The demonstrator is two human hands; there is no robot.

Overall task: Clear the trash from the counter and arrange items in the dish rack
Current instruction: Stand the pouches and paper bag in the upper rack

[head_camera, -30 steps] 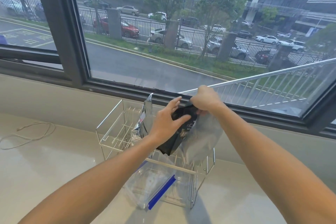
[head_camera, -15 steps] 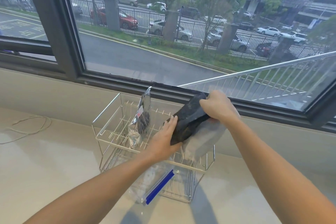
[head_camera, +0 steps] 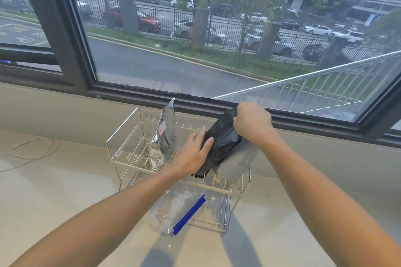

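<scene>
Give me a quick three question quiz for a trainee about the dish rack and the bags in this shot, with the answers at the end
1. True or false: the silver foil bag lies flat on the counter.
2. Which hand grips the top of the black bag? A) left hand B) right hand
3. Fill in: the clear bag on the lower level of the dish rack has a ____ zipper strip.

Key
1. False; it stands upright in the rack's upper tier.
2. B; the right hand closes on it, the left hand rests open against its side.
3. Blue.
</scene>
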